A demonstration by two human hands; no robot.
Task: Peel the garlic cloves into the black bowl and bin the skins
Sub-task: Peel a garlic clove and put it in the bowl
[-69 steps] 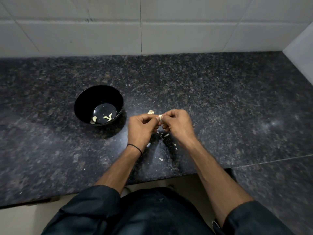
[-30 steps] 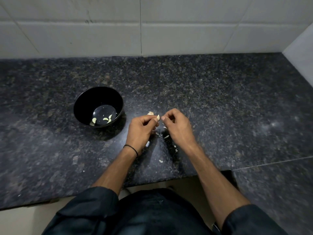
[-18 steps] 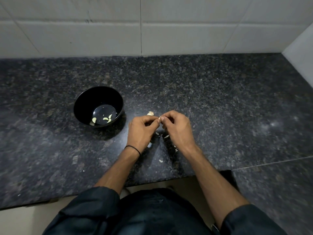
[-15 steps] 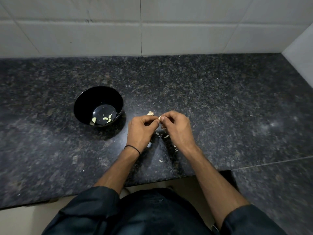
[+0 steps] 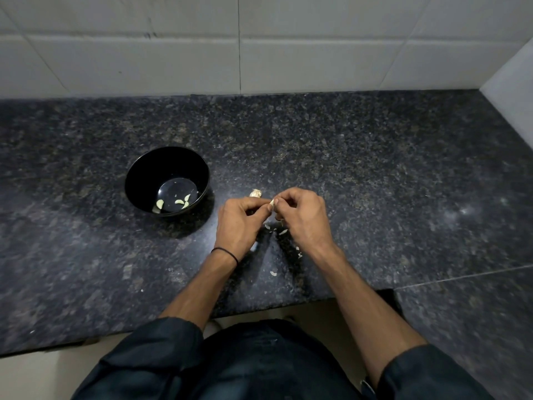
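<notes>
black bowl (image 5: 161,166) stands on the desk (image 5: 375,183), leftmost of the task's things; a few peeled cloves (image 5: 178,202) lie on its floor, pale and bare; left hand (image 5: 239,223) is just right of the bowl, fingers curled in, thumb and forefinger clamped on a small garlic clove (image 5: 271,202), held above the desk; thin black band on that wrist; one papery garlic piece (image 5: 255,193) lies on the desk right of the bowl, just beyond the left knuckles, touched by neither hand; right hand (image 5: 302,217) is further right of the bowl, fingers curled, fingertips meeting the same clove from the other side; cannot tell whether they pinch skin or flesh; skin scraps (image 5: 281,230) are scattered on the desk right of the bowl, below the two hands and nearer the person; no bin in view.

handling, as a guess: clove is very light and firm, probably slick once bare, so grip its fat middle and work a nail in at the pointed end; skin looks dry, thin, brittle, likely to tear into flakes; flakes too light to pick singly, better swept together.
</notes>
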